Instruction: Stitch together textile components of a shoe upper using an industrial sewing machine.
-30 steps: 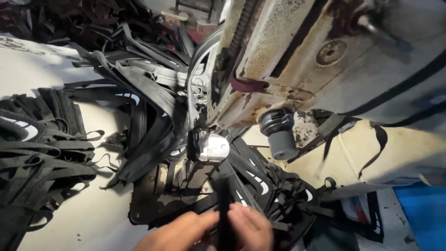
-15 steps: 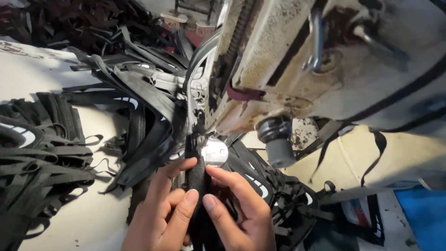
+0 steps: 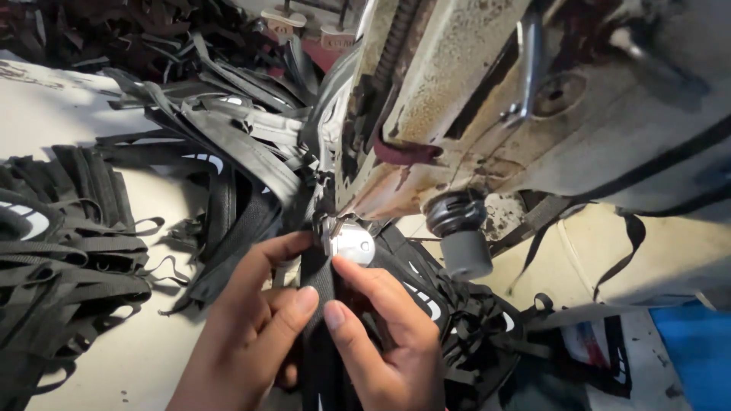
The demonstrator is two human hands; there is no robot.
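My left hand (image 3: 247, 335) and my right hand (image 3: 384, 342) pinch a black webbing strap (image 3: 318, 278) between thumbs and forefingers, holding it up against the presser foot area (image 3: 346, 240) of a worn cream sewing machine (image 3: 472, 99). The strap runs down between my two hands and out of view at the bottom. A shiny metal part of the machine glints just above my right forefinger. The needle itself is hidden behind the strap and my fingers.
Piles of black straps with white markings lie on the pale table: a stack at the left (image 3: 53, 251), a heap behind the machine (image 3: 205, 129), more at the right (image 3: 472, 320). A dark knob (image 3: 461, 232) hangs under the machine. A blue thing (image 3: 697, 358) sits at lower right.
My hands rose from the bottom edge up to the presser foot, bringing the black strap with them. The view has shifted closer to the machine.
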